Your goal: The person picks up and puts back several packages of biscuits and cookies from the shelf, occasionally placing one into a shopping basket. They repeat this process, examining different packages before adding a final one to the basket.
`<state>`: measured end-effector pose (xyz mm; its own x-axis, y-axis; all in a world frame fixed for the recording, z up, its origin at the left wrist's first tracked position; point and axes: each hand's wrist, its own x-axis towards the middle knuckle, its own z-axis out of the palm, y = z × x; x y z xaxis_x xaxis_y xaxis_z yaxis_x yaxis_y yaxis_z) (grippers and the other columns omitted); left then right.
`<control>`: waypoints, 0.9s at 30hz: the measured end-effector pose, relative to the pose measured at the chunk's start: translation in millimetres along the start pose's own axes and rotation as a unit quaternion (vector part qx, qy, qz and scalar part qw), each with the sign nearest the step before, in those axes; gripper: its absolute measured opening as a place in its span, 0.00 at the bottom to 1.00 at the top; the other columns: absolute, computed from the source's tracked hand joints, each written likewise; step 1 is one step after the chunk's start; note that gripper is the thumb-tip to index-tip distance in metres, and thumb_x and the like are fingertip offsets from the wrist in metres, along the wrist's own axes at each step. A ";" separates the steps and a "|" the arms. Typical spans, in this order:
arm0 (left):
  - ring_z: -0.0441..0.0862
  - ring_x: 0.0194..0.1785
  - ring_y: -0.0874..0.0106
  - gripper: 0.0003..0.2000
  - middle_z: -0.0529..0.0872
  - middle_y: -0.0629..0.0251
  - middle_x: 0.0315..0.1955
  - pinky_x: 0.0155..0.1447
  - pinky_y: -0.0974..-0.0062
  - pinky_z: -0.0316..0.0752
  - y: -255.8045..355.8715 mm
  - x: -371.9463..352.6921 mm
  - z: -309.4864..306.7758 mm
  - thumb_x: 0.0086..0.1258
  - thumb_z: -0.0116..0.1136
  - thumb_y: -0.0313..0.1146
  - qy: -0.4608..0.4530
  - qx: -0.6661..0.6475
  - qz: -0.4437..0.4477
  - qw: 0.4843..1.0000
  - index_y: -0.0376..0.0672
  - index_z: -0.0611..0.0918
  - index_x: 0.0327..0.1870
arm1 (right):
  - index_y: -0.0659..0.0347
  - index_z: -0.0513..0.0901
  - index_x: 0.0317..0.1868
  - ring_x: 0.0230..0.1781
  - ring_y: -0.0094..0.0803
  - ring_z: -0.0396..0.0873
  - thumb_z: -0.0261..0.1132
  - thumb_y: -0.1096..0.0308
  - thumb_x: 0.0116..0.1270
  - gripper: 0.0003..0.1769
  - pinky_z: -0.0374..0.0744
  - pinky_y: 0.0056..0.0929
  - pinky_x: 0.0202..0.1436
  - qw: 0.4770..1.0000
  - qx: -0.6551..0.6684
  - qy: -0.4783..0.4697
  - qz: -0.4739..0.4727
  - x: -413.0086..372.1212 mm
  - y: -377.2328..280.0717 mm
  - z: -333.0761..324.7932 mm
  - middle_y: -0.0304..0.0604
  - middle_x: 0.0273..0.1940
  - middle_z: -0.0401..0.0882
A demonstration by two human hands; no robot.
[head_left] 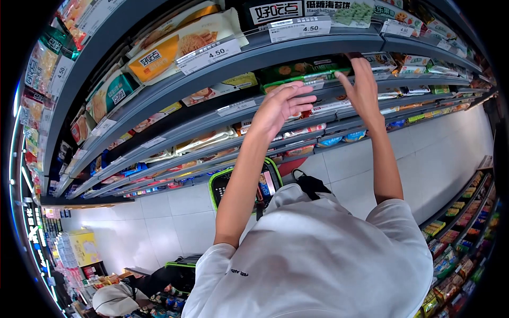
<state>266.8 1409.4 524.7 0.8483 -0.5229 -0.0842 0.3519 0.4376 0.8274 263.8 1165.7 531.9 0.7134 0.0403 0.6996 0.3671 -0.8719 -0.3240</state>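
A long green biscuit packet sits at the front of a middle shelf, with round biscuits printed on it. At its right end is my right hand, the thumb on the front of the packet and the fingers reaching over behind it, their tips partly hidden. My left hand is open just below the packet's left half, its fingers stretched toward the right and nothing in them. A yellow and white packet lies left of the green one on the same shelf.
Curved shelves full of packaged snacks surround me, with price tags on their edges. A green-rimmed shopping basket is below my left arm. Another person with a light cap is at lower left. More stocked shelves stand at right.
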 end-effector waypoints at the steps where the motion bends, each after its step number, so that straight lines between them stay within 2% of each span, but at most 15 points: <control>1: 0.80 0.62 0.51 0.22 0.78 0.38 0.61 0.65 0.59 0.77 0.2 1.2 -0.4 0.78 0.51 0.35 0.000 0.000 -0.001 1.000 0.24 0.72 0.63 | 0.65 0.75 0.58 0.54 0.55 0.73 0.68 0.72 0.63 0.23 0.72 0.46 0.56 1.000 0.000 0.000 0.001 1.0 1.3 1.9 0.54 0.49 0.76; 3: 0.79 0.63 0.50 0.22 0.77 0.40 0.62 0.65 0.59 0.78 2.1 2.6 -1.5 0.77 0.51 0.34 0.017 -0.004 0.035 0.999 0.24 0.70 0.64 | 0.65 0.73 0.60 0.54 0.56 0.73 0.68 0.68 0.66 0.24 0.73 0.47 0.56 0.997 0.015 0.036 0.066 3.3 1.0 5.4 0.56 0.49 0.75; 10: 0.79 0.63 0.54 0.22 0.74 0.42 0.65 0.63 0.63 0.80 0.7 -1.5 -5.5 0.75 0.52 0.31 0.055 0.048 0.086 0.994 0.26 0.70 0.64 | 0.65 0.72 0.61 0.54 0.57 0.73 0.66 0.69 0.67 0.23 0.73 0.48 0.56 0.995 0.028 0.010 0.090 -7.4 -0.9 25.4 0.57 0.52 0.73; 14: 0.82 0.60 0.57 0.22 0.77 0.45 0.62 0.61 0.67 0.80 2.1 -15.2 -4.7 0.73 0.54 0.33 0.069 0.097 0.101 0.988 0.29 0.72 0.64 | 0.67 0.74 0.59 0.54 0.57 0.73 0.64 0.71 0.68 0.20 0.72 0.46 0.58 0.995 0.045 0.056 0.070 -11.5 -9.9 33.4 0.57 0.52 0.74; 16: 0.83 0.58 0.56 0.20 0.79 0.46 0.60 0.63 0.63 0.79 2.6 -26.0 -6.9 0.76 0.52 0.32 0.050 0.133 0.085 0.986 0.29 0.72 0.63 | 0.68 0.74 0.58 0.54 0.57 0.73 0.63 0.71 0.68 0.19 0.72 0.45 0.59 0.994 0.062 0.066 0.056 -13.9 -15.7 37.8 0.57 0.53 0.74; 18: 0.85 0.56 0.59 0.19 0.82 0.48 0.57 0.62 0.66 0.79 -4.7 -37.1 -14.3 0.76 0.52 0.32 0.075 0.128 0.092 0.985 0.30 0.73 0.62 | 0.69 0.75 0.57 0.55 0.55 0.74 0.62 0.72 0.68 0.18 0.71 0.43 0.61 0.994 0.056 0.083 0.041 -16.3 -23.6 42.5 0.57 0.54 0.75; 20: 0.85 0.55 0.61 0.18 0.83 0.49 0.55 0.61 0.68 0.79 -13.0 -49.4 -24.2 0.75 0.52 0.33 0.057 0.118 0.085 0.988 0.31 0.74 0.61 | 0.69 0.74 0.57 0.56 0.54 0.74 0.62 0.72 0.68 0.18 0.71 0.42 0.61 0.994 0.088 0.056 0.032 -15.4 -38.6 43.4 0.56 0.55 0.75; 22: 0.86 0.54 0.62 0.18 0.85 0.50 0.53 0.60 0.68 0.79 -23.4 -67.3 -34.4 0.76 0.52 0.33 0.088 0.123 0.085 0.985 0.32 0.75 0.61 | 0.69 0.75 0.57 0.55 0.53 0.75 0.62 0.73 0.68 0.18 0.72 0.41 0.61 0.991 0.115 0.025 0.059 -16.0 -47.9 48.6 0.56 0.55 0.76; 24: 0.86 0.54 0.62 0.17 0.85 0.51 0.53 0.60 0.68 0.80 -41.0 -91.1 -54.2 0.76 0.51 0.33 0.131 0.103 0.041 0.985 0.33 0.76 0.60 | 0.69 0.75 0.57 0.55 0.52 0.75 0.62 0.73 0.68 0.18 0.72 0.41 0.61 0.993 0.113 0.025 0.034 -16.6 -66.7 56.8 0.54 0.54 0.76; 27: 0.86 0.53 0.63 0.16 0.84 0.51 0.54 0.59 0.69 0.80 -77.0 -116.8 -88.6 0.77 0.50 0.32 0.190 0.085 0.024 0.978 0.33 0.77 0.60 | 0.69 0.76 0.57 0.55 0.49 0.77 0.61 0.75 0.68 0.17 0.73 0.40 0.61 0.989 0.140 0.026 0.036 -15.7 -93.0 60.2 0.54 0.53 0.77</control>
<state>175.7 1501.6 421.6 0.9596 -0.1800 -0.2162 0.2640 0.3107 0.9131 254.3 1275.5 512.7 0.7146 -0.0480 0.6978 0.4728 -0.7021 -0.5325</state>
